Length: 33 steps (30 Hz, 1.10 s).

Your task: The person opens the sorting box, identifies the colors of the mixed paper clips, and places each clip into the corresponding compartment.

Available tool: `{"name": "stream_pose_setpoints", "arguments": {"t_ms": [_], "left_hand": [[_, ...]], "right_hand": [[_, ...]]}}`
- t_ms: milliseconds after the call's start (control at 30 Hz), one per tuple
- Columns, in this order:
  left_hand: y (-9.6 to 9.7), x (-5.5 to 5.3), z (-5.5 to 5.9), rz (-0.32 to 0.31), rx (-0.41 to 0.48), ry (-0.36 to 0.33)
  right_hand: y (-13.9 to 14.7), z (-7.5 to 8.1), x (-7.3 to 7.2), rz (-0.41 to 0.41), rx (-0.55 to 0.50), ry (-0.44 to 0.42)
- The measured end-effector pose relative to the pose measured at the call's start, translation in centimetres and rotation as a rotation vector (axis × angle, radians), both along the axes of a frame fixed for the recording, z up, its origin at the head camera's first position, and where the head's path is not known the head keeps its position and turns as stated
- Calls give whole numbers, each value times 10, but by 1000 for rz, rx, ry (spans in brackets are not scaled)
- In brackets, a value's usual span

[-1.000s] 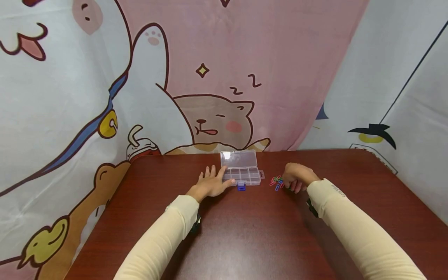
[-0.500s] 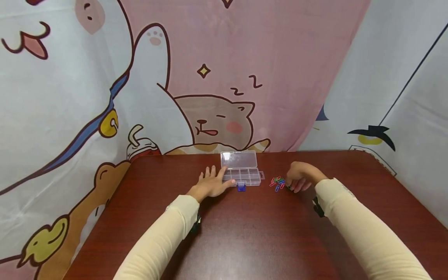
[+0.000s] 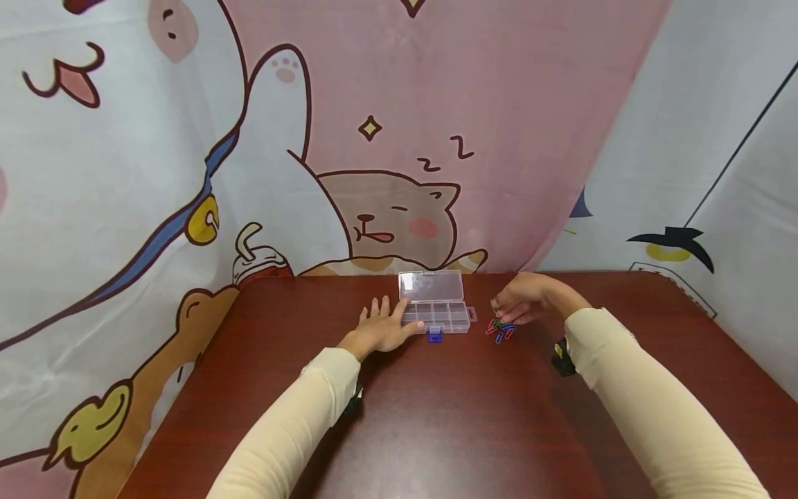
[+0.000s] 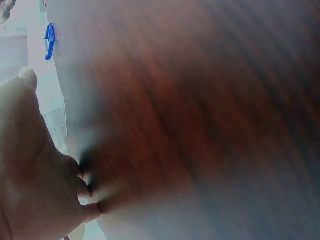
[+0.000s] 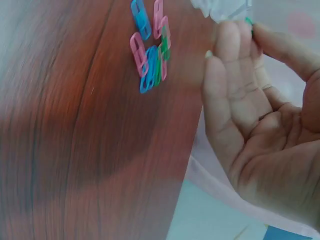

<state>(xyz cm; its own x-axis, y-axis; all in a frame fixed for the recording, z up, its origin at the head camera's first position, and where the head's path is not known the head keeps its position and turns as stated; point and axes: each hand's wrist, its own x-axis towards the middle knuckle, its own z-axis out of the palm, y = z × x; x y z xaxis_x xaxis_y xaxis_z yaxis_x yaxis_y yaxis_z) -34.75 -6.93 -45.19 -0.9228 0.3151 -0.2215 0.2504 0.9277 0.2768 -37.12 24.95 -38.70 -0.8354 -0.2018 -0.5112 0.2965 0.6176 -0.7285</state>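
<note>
A clear plastic compartment box (image 3: 469,326) lies with its lid (image 3: 431,286) raised at the back of the table. The left hand (image 3: 382,334) rests at the box's left end, fingers spread and thumb on its front edge. Beside the thumb is the blue latch (image 3: 435,337), also in the left wrist view (image 4: 49,42). To the right of the box lies a small pile of pink, blue and green paper clips (image 5: 145,70). Just above that pile, the right hand (image 3: 530,294) pinches a green paper clip (image 5: 248,21) between thumb and fingertip; little of the clip shows.
The dark red-brown wooden table (image 3: 461,416) ends at a back edge close behind the box. A cartoon-printed cloth (image 3: 524,138) hangs behind it. A hanging tab (image 3: 472,314) sticks out from the box's right end towards the clips.
From the right side of the pile, the right hand has risen and shifted left over it, now with a green clip at its fingertips. The left hand stays at the box. The head view shifts slightly.
</note>
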Motion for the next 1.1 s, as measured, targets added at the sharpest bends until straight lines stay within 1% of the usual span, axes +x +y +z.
{"name": "stream_pose_setpoints", "arguments": {"t_ms": [167,400,467,600,900,1100], "left_hand": [[-1,0,-1,-3,-2,9],[0,-1,0,-5,-9,7],[0,-1,-1,-5,-10,5],[-1,-1,-1,-5,-15,4],[0,-2,-1,-6,-11,11],[-1,-2,-1,-4,-9,12]], "right_hand": [[-7,-1,-6,-31,-133,-46],[-19,-6,-14,-130,-280,-102],[-23,-8,-15,-147,-292,-107],[-31,-10,-15,-155,-290,-100],[-45,-15,-20,-148,-280,-93],[-50,-15,-21,-150,-273,-103]]}}
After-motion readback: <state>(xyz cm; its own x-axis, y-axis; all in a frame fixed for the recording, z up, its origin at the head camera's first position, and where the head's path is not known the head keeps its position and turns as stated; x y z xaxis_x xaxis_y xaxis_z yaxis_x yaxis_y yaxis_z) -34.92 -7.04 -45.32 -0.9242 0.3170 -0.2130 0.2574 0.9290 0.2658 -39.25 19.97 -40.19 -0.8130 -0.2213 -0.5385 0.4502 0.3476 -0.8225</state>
